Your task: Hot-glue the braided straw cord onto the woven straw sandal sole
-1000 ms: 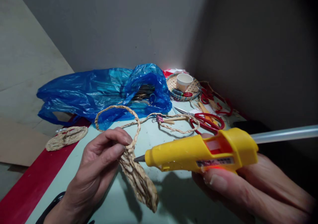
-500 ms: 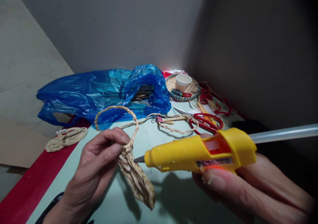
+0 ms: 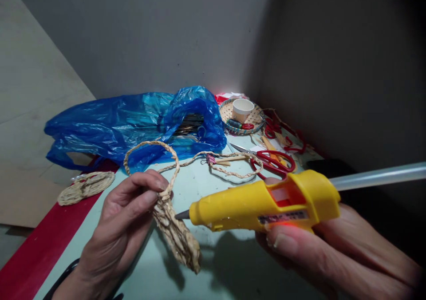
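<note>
Between thumb and fingers, my left hand [image 3: 123, 224] pinches the top of a coiled bundle of braided straw cord [image 3: 178, 238], which hangs tilted down to the right. From the pinch a loop of the same braid [image 3: 151, 143] rises and runs on across the table. My right hand [image 3: 309, 251] is wrapped round a yellow hot glue gun [image 3: 266, 202], whose dark nozzle points left at the bundle's upper part. The nozzle tip looks to be touching the braid or very near it. A long translucent glue stick [image 3: 379, 177] sticks out behind the gun. The gun's handle is hidden.
A blue plastic bag [image 3: 133, 118] lies across the back. Red-handled scissors [image 3: 274, 160] and a pink clip [image 3: 211, 159] on the braid rest mid-table. Behind them, a woven tray [image 3: 228, 111] holds a white cup [image 3: 242, 109]. At left lies a straw coil [image 3: 84, 188].
Everything in view has shifted slightly left, both hands included. The bundle's lower end sits a little higher. Both hands keep the same hold, with the nozzle still at the bundle.
</note>
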Motion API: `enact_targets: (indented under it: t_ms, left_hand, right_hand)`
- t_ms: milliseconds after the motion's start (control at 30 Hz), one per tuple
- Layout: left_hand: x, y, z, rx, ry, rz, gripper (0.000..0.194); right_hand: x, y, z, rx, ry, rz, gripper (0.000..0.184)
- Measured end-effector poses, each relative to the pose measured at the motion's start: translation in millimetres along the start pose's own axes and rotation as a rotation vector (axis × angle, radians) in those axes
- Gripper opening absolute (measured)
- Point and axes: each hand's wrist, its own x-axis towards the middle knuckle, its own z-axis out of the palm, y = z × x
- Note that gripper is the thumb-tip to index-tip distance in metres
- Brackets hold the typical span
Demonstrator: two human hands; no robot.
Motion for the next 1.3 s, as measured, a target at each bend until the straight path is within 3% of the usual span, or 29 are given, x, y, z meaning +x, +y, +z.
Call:
enact_targets:
  t_ms: [367,600,767,1067,1300]
  left_hand:
    - [0.5,2.6,-0.1,0.001,0.021,0.003,0.022]
    - [-0.3,1.7,-0.3,0.002,0.027,-0.001,0.019]
    - [-0.6,4.0,1.7,-0.003,0.044,-0.005,0.021]
    - [1.8,4.3,0.3,-0.005,0.070,-0.003,0.024]
    - [2.3,7.6,3.0,-0.004,0.086,0.005,0.025]
  right_hand:
    - [11.3,-9.1,23.5,-0.170,0.089,-0.035,0.041]
    - [1.9,1.9,2.3,-0.056,0.024,-0.061,0.023]
    - [5.7,1.9,-0.2,-0.015,0.001,-0.120,0.012]
    - [6.0,-7.9,-3.9,0.001,-0.124,-0.101,0.022]
    - [4.7,-2.2,-1.4,-0.065,-0.031,-0.113,0.019]
